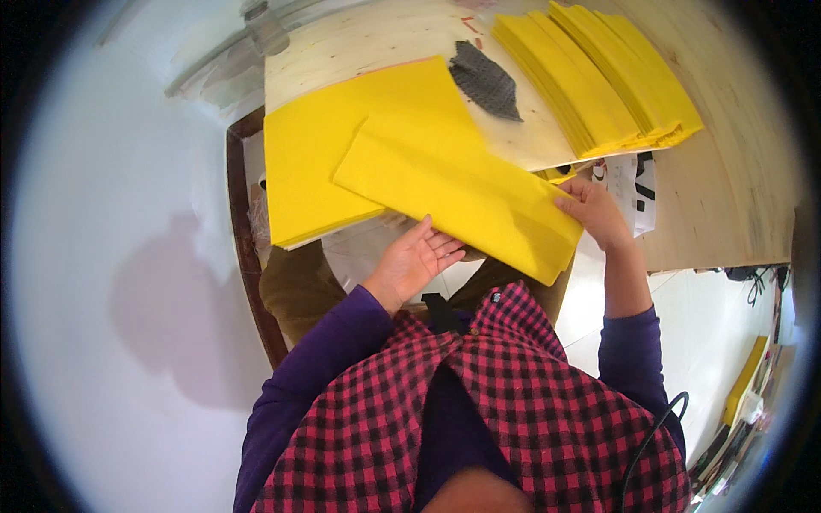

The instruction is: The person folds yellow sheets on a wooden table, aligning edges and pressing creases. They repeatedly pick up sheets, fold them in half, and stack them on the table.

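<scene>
A long folded yellow sheet (453,192), which looks like felt or thick cloth, lies slantwise over my lap and the table edge. My right hand (590,209) grips its right end, thumb on top and the other fingers mostly hidden behind it. Palm up at the sheet's near long edge is my left hand (419,261); its thumb tip touches the edge and its fingers are loosely stretched out. Beneath the folded sheet's left end rests a stack of wide flat yellow sheets (316,162), overhanging the table's near edge.
Folded yellow pieces (590,77) stand in piles at the table's far right. A dark grey cloth scrap (485,81) lies between them and the flat stack on the wooden table (359,47). A white printed bag (640,192) hangs below the table edge. A white wall (111,214) is at left.
</scene>
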Demonstrator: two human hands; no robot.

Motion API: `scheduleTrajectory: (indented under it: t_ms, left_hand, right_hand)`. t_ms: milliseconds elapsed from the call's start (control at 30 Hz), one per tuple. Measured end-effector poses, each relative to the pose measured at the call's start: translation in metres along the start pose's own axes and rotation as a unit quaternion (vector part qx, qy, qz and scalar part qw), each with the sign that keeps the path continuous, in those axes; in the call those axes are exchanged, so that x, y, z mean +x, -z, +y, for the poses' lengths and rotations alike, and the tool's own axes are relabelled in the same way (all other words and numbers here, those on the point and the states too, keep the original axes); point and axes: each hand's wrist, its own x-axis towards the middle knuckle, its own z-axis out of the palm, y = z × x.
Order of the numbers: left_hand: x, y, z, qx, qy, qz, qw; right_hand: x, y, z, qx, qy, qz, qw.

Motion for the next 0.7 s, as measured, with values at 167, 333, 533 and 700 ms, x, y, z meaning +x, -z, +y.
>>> scheduleTrajectory:
  t_ms: [167,333,533,700]
  left_hand:
    - [0.021,-0.020,-0.015,-0.026,-0.031,-0.033,0.999]
    - [0.024,-0.033,-0.018,-0.058,-0.034,0.019,0.998]
    - [0.035,-0.070,-0.013,0.009,-0.121,0.015,0.992]
    - [0.065,-0.117,0.010,0.046,-0.132,-0.017,0.990]
  right_hand:
    - [-0.036,0.008,0.008,0.045,-0.007,0.017,0.999]
    - [-0.062,0.012,0.005,-0.041,0.072,0.056,0.995]
    - [-0.074,0.025,0.006,-0.028,0.086,0.106,0.990]
    - [-0.066,0.039,0.014,0.043,0.106,0.168,0.979]
